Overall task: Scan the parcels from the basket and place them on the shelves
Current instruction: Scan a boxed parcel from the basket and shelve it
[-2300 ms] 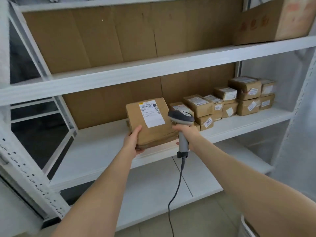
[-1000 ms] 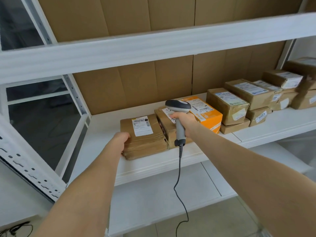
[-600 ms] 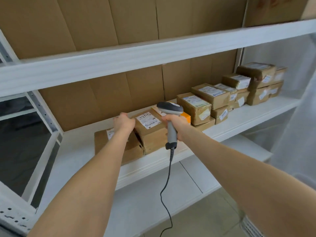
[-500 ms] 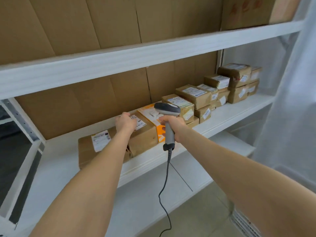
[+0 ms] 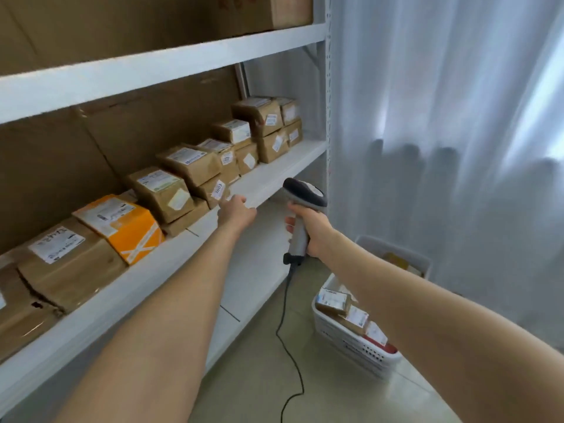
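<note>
Hovers the left hand [image 5: 236,212] at the front edge of the middle shelf [image 5: 282,168], fingers loosely curled on nothing, beside bare board running to its right corner. Grips the grey scanner [image 5: 303,198] in the right hand [image 5: 312,232], fingers wrapped round the handle, off that edge. Below, on the floor by the curtain [image 5: 442,117]: brown, white-labelled parcels [image 5: 332,301] in the white basket [image 5: 363,351].

Brown labelled cardboard parcels [image 5: 171,190] and one orange box [image 5: 131,230] stand in a row on the white metal shelf [image 5: 274,178]. White perforated plastic basket [image 5: 360,352], on the floor, holds more small parcels [image 5: 332,302]. Grey corded scanner [image 5: 300,215] upright in right hand [image 5: 316,232].
</note>
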Demonstrator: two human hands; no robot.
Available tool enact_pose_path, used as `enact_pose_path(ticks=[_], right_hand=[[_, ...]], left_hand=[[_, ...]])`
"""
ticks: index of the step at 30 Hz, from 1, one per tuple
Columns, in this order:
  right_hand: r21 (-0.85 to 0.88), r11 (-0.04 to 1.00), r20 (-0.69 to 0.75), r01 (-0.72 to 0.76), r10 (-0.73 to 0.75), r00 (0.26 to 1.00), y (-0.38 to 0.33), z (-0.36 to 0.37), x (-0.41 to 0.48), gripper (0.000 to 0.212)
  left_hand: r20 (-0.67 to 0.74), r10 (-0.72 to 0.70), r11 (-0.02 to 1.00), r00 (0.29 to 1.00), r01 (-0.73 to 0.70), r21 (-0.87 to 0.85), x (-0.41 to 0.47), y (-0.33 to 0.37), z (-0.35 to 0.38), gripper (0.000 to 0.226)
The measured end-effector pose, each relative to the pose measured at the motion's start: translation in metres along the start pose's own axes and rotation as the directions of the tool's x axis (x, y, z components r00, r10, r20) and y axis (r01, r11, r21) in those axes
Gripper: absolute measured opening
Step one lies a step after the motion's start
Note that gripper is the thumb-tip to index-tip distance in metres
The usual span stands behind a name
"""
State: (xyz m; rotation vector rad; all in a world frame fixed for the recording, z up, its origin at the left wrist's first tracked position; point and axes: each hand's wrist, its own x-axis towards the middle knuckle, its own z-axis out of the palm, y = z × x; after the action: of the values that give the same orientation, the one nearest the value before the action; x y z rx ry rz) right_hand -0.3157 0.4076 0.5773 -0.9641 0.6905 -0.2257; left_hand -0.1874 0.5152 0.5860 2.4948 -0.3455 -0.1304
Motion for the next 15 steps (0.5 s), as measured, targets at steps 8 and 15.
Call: enact_pose_path(ticks=[8, 15], right_hand=[[0.164, 0.985, -0.218, 0.044, -0.007, 0.976, -0.024, -0.143, 0.023, 0.025], [0.204, 0.979, -0.35, -0.008, 0.08, 0.933, -0.029, -0.225, 0.065, 0.048]], left_hand=[[0.176, 0.101, 0.994, 0.979, -0.106, 0.017, -0.026, 0.084, 0.122, 0.046], [0.313, 0.118, 0.985, 0.942, -0.152, 0.086, -0.013, 0.128, 0.21, 0.044]])
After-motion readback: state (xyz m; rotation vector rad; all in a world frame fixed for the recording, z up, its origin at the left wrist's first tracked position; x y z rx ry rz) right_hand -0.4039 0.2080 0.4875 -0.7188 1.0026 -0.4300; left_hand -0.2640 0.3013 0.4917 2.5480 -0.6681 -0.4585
